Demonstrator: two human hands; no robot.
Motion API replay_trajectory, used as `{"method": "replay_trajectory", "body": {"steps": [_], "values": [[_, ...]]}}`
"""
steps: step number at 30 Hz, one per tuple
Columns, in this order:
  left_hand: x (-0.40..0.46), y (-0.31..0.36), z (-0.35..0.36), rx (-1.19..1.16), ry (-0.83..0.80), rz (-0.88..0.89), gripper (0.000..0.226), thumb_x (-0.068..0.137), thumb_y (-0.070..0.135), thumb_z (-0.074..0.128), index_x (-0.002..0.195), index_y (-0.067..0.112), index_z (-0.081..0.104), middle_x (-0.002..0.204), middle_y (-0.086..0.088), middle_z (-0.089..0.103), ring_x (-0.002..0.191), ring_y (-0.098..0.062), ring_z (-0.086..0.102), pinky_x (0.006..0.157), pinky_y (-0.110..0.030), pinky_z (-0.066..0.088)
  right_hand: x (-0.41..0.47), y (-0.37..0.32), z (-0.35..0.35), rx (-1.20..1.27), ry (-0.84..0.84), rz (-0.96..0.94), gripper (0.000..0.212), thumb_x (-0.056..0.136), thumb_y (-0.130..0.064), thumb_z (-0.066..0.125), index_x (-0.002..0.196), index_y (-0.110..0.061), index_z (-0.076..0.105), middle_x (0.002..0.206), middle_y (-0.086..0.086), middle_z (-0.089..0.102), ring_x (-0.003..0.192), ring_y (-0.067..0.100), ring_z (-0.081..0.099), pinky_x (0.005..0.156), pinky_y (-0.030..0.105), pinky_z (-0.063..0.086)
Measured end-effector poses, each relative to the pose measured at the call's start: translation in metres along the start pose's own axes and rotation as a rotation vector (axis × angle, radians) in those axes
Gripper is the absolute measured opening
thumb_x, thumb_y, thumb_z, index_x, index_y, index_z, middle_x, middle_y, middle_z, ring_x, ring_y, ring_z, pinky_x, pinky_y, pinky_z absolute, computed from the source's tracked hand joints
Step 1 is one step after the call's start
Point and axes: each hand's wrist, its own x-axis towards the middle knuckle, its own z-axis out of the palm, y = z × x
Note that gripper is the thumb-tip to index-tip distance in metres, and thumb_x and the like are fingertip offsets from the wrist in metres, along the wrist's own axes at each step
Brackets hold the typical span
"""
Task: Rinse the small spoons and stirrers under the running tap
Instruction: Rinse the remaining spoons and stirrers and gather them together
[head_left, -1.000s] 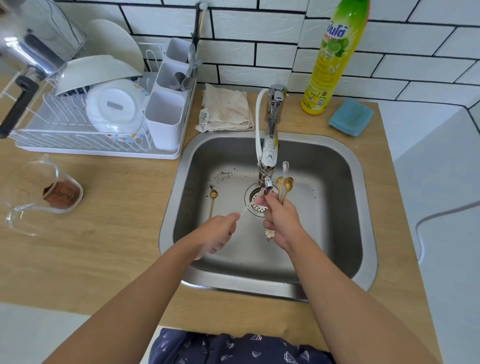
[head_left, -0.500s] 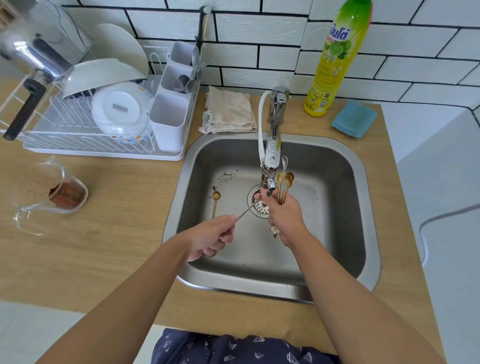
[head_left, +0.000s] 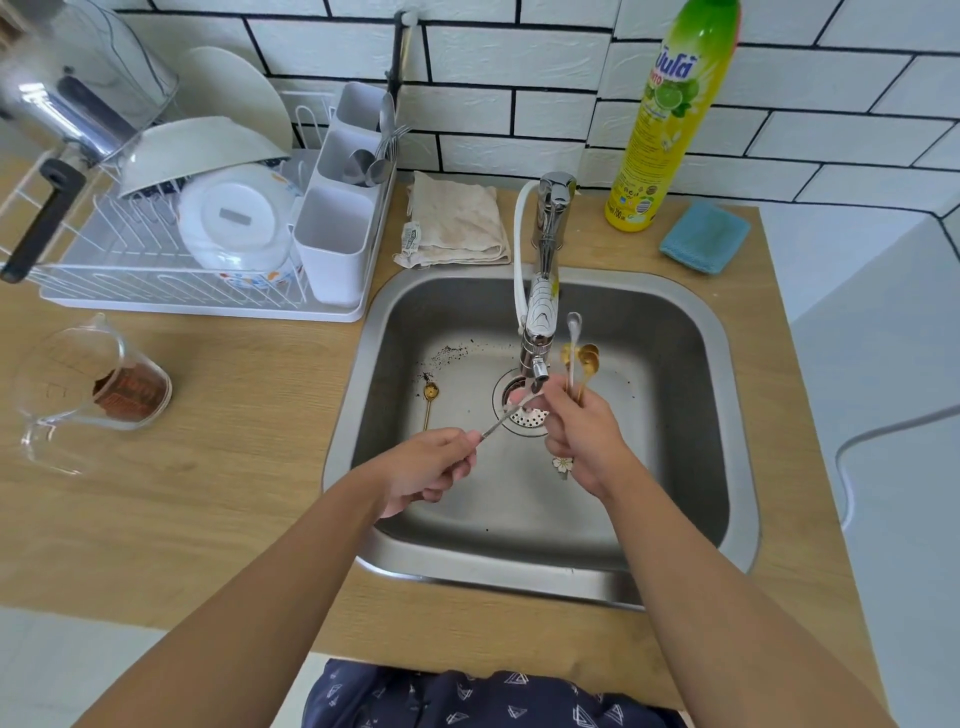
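Two hands over the sink (head_left: 691, 332). Our left hand (head_left: 426, 470) pinches a thin silver stirrer (head_left: 501, 418), tip under the tap (head_left: 540, 317). Our right hand (head_left: 582, 436) grips a bunch of small spoons (head_left: 582, 358), bowls up. One gold spoon (head_left: 429, 402) lies in the basin. On the table (head_left: 234, 415): glass jug (head_left: 78, 384) holding brown residue; rack caddy (head_left: 343, 192) holding cutlery.

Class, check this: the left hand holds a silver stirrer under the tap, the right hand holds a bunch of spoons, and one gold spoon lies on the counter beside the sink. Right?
Not quite. The head view shows the gold spoon lying inside the sink, left of the drain, not on the counter. The rest stands: left hand holds the silver stirrer, right hand the spoons.
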Motion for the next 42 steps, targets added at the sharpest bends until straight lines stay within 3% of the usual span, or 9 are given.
{"method": "replay_trajectory", "body": {"steps": [5,9,14,21,27,31,34,38,42], "values": [[0.033,0.021,0.028,-0.057,0.111,0.130,0.017,0.100,0.026,0.056,0.098,0.016,0.069,0.079,0.003,0.065,0.057,-0.006,0.047,0.053,-0.019,0.036,0.002,-0.015,-0.034,0.162,0.418,-0.145,0.018,0.105,-0.027,0.057,0.092,-0.020,0.066,0.094,0.009,0.081,0.035,0.003,0.021,0.034,0.018,0.021],[0.057,0.049,0.060,-0.110,0.248,0.122,0.025,0.102,0.029,0.049,0.091,0.009,0.061,0.058,0.006,0.043,0.047,-0.009,0.032,0.044,-0.022,0.025,-0.002,-0.027,-0.054,0.166,0.604,-0.177,0.017,0.103,-0.032,0.060,0.100,-0.018,0.069,0.100,0.006,0.081,0.036,0.005,0.022,0.036,0.019,0.023],[0.066,0.069,0.077,0.142,0.336,0.215,0.032,0.101,0.039,0.043,0.076,0.023,0.053,0.078,-0.005,0.047,0.072,-0.021,0.039,0.068,-0.035,0.031,-0.006,-0.034,-0.049,0.163,0.559,-0.187,0.023,0.100,-0.025,0.067,0.083,-0.024,0.083,0.087,0.004,0.076,0.041,0.004,0.022,0.038,0.020,0.022],[0.028,0.038,0.041,0.124,0.051,0.165,0.018,0.103,0.015,0.048,0.112,0.004,0.058,0.087,-0.004,0.067,0.057,-0.014,0.060,0.054,-0.028,0.053,0.002,-0.021,-0.024,0.072,0.416,-0.140,0.033,0.100,-0.028,0.066,0.070,-0.032,0.079,0.072,0.005,0.051,0.041,0.005,0.021,0.040,0.021,0.021],[-0.005,0.012,0.027,0.209,0.075,0.093,0.018,0.100,0.023,0.056,0.103,0.006,0.060,0.088,-0.007,0.077,0.087,-0.016,0.073,0.095,-0.035,0.043,0.004,0.015,0.017,0.060,0.200,0.021,0.013,0.101,-0.029,0.063,0.093,-0.022,0.071,0.084,-0.005,0.072,0.048,0.003,0.037,0.039,0.016,0.029],[-0.003,0.013,0.043,0.142,0.087,0.151,0.014,0.102,0.023,0.051,0.097,0.011,0.056,0.079,-0.005,0.071,0.071,-0.021,0.070,0.080,-0.030,0.052,0.002,0.025,0.031,0.095,0.163,0.057,0.029,0.108,-0.037,0.047,0.112,-0.014,0.064,0.082,-0.004,0.077,0.064,0.007,0.050,0.056,0.023,0.042],[0.007,0.018,0.057,0.214,0.117,0.169,0.013,0.101,0.027,0.052,0.095,0.015,0.052,0.074,0.002,0.068,0.054,-0.016,0.059,0.063,-0.028,0.047,0.002,0.021,0.027,0.110,0.190,0.039,0.034,0.109,-0.041,0.043,0.107,-0.014,0.064,0.080,-0.002,0.076,0.080,0.014,0.063,0.072,0.033,0.050],[0.022,0.024,0.071,0.248,0.200,0.180,0.026,0.094,0.035,0.059,0.094,0.018,0.040,0.066,0.003,0.070,0.042,-0.017,0.051,0.050,-0.027,0.042,0.002,0.009,0.017,0.248,0.237,0.011,0.031,0.111,-0.032,0.041,0.096,-0.011,0.059,0.076,0.003,0.072,0.063,0.014,0.063,0.056,0.029,0.053],[0.036,0.025,0.056,0.448,0.269,0.156,0.046,0.084,0.067,0.055,0.088,0.023,0.043,0.065,0.003,0.072,0.045,-0.008,0.057,0.048,-0.021,0.043,0.004,0.001,-0.002,0.336,0.289,-0.027,0.027,0.111,-0.027,0.041,0.095,-0.012,0.055,0.069,-0.001,0.056,0.043,0.006,0.036,0.040,0.020,0.030]]}}
